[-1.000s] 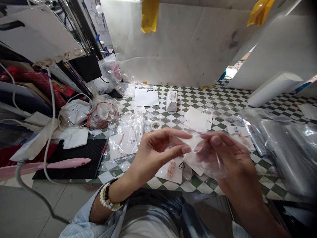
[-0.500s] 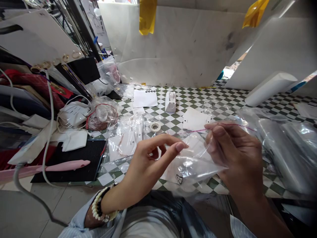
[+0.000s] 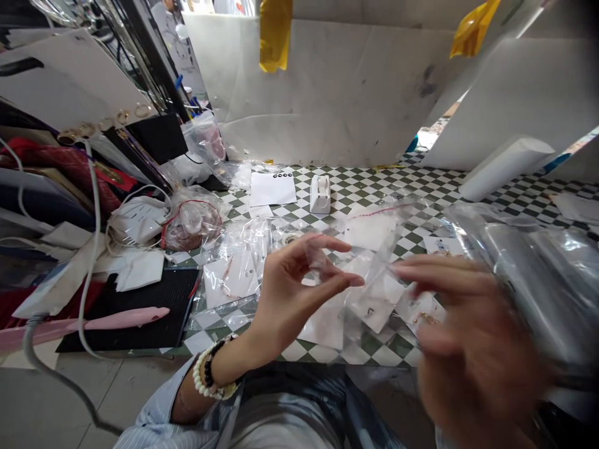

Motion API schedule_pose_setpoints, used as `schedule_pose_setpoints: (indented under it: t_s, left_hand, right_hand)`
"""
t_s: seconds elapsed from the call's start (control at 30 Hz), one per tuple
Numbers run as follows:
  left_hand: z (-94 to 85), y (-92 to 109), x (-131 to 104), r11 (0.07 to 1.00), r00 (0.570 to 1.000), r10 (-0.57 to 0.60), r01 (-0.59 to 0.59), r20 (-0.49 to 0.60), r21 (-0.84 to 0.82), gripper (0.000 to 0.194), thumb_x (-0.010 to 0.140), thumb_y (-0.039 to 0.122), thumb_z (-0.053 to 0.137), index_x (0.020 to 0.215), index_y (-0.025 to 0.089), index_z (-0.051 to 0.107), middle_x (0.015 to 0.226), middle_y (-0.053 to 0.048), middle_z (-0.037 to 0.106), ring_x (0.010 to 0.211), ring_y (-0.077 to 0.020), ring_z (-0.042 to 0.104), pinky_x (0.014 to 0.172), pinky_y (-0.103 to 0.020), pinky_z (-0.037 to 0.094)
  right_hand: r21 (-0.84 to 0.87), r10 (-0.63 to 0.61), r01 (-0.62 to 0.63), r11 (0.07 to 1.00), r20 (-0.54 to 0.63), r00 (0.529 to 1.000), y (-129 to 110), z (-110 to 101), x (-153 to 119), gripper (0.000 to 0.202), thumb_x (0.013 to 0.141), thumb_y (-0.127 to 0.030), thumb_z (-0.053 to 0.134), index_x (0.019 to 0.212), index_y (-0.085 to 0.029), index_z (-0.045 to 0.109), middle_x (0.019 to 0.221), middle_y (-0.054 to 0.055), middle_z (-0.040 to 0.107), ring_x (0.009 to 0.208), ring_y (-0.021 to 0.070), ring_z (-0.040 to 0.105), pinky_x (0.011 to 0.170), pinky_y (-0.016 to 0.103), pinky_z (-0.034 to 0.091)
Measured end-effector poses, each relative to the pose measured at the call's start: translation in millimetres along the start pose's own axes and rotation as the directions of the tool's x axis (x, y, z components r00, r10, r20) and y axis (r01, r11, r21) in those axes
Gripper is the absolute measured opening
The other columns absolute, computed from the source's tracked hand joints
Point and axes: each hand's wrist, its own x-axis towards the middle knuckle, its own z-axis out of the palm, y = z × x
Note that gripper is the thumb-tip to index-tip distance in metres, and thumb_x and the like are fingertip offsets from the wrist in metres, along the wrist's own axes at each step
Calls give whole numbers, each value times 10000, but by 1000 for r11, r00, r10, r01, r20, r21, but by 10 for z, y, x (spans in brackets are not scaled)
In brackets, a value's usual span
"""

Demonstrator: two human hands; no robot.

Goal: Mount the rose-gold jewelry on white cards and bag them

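Observation:
A clear zip bag (image 3: 374, 259) with a thin pink line along its mouth hangs at my left hand (image 3: 285, 293). The thumb and index finger of that hand are apart at their tips, and the bag's film lies against the fingers. To the right, my right hand (image 3: 472, 337) is blurred by motion, its fingers stretched out with a gap to the thumb. Its fingertips are close to the bag's right side; contact is unclear. Under the bag lie white cards (image 3: 322, 324) and a small bagged card with gold-coloured jewellery (image 3: 423, 312).
Bagged cards (image 3: 229, 277) lie left of my hands. Further back are a white tape dispenser (image 3: 321, 194) and a white card with black dots (image 3: 272, 189). Clear plastic packs (image 3: 528, 268) are at right. A black tray (image 3: 135, 333) holds a pink-handled tool (image 3: 126, 317).
My right hand has let go of the bag's mouth and moved down and right, fingers spreading. My left thumb and index finger have parted, with the bag now against that hand.

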Motion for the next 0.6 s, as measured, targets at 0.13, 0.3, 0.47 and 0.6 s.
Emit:
schedule_pose_setpoints:
  t_s: [0.13, 0.3, 0.47, 0.6]
  left_hand:
    - [67, 32, -115, 908, 955, 261, -292, 138, 300, 407, 886, 157, 712, 1257, 305, 636, 1099, 3, 707, 875, -135, 667, 831, -253, 551]
    - [-62, 191, -127, 914, 917, 230, -319, 327, 252, 573, 901, 234, 705, 1433, 317, 507, 1382, -40, 602, 1204, -229, 610, 1014, -325, 505]
    - [-222, 115, 153, 1000, 986, 6, -8, 167, 13, 576, 849, 391, 766, 1384, 320, 564, 1226, -34, 659, 1114, -207, 616, 908, -280, 513]
    - [-246, -29, 313, 946, 929, -139, 227, 343, -233, 206, 868, 400, 740, 860, 194, 744, 859, -13, 674, 796, -109, 608, 752, -192, 493]
  right_hand:
    - [49, 84, -92, 995, 138, 987, -78, 135, -13, 572, 786, -655, 697, 1186, -253, 622, 1102, 69, 706, 984, 254, 689, 828, 372, 589]
    - [342, 170, -263, 902, 277, 946, 52, 2, 230, 151, 950, -379, 617, 982, -299, 741, 950, -22, 741, 882, 118, 700, 787, 212, 576]
    - [573, 86, -373, 730, 464, 882, 174, -94, 375, 258, 1000, -352, 540, 914, -284, 774, 920, -2, 751, 868, 103, 689, 739, 190, 548]
    - [585, 175, -585, 562, 607, 775, 255, 23, 385, 259, 954, -419, 606, 844, -239, 755, 858, 15, 723, 805, 102, 659, 674, 188, 526]
